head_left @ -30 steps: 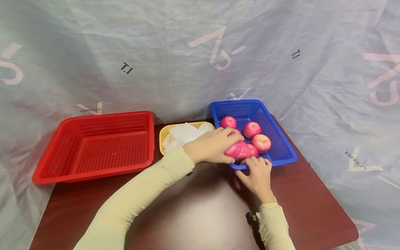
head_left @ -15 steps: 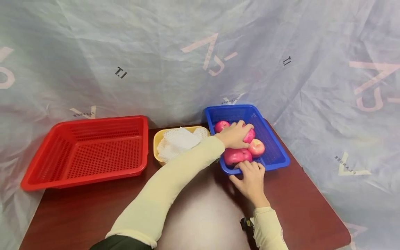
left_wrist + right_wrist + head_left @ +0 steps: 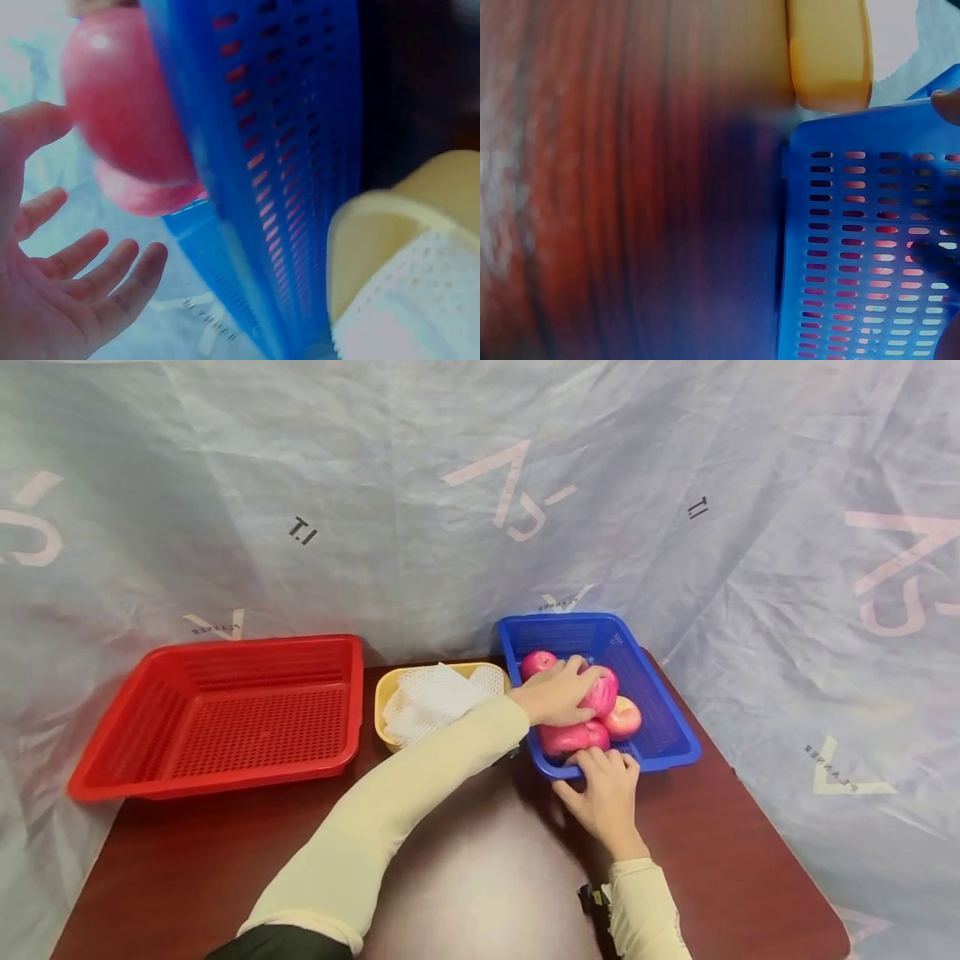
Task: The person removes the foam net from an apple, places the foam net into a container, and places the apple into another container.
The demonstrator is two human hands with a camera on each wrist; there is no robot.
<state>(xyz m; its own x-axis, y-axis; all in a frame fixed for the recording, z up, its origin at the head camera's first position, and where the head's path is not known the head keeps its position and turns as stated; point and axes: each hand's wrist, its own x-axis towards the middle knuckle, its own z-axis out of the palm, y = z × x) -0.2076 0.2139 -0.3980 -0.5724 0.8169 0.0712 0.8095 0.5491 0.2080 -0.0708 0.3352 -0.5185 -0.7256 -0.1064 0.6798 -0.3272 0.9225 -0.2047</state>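
Observation:
My left hand (image 3: 555, 695) reaches over the blue basket (image 3: 663, 710) and holds a red apple (image 3: 602, 693) between thumb and fingers. In the left wrist view the fingers (image 3: 112, 281) look spread, close beside another apple (image 3: 120, 97) at the rim. Several more apples lie in the basket: one at the far left (image 3: 538, 663), a paler one (image 3: 622, 718) and near ones (image 3: 562, 740) by the front wall. My right hand (image 3: 603, 802) grips the basket's front rim, fingers inside and thumb outside. Part of the basket floor is hidden under the left hand.
A yellow tub (image 3: 382, 697) with white foam nets (image 3: 435, 693) stands left of the blue basket, partly behind the left sleeve. Further left is a red basket (image 3: 352, 718). The dark red table (image 3: 720, 852) ends at a grey cloth backdrop (image 3: 420, 510).
The left hand has let go of the near apple and moved to one deeper in the basket, which has turned and shifted slightly. The right hand stays on the rim.

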